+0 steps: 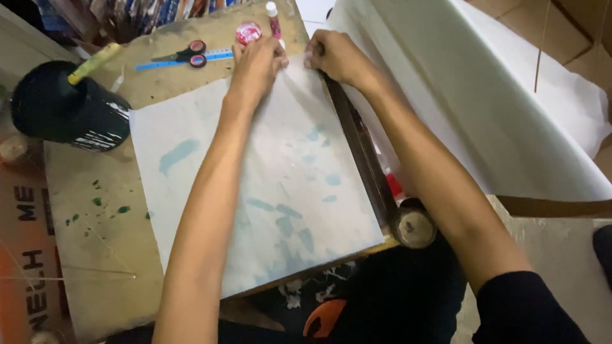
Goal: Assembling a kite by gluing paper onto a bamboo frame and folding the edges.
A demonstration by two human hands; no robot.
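A pale sheet of paper (268, 185) smudged with blue-green paint lies flat on a small wooden table (95, 248). My left hand (256, 65) presses down on the sheet's far edge, fingers together. My right hand (336, 57) grips the far end of a long dark roll (363, 159) that lies along the sheet's right edge. From that roll a wide white sheet (484, 95) spreads off to the right, over the table's side.
A black paint-streaked container (60, 108) with a yellow-green handled tool (94, 62) stands at the far left. Red-handled scissors (185, 56), a blue ruler (220, 56), a round red lid (248, 32) and a glue stick (274, 19) lie along the far edge. Green paint spots (95, 204) mark the wood.
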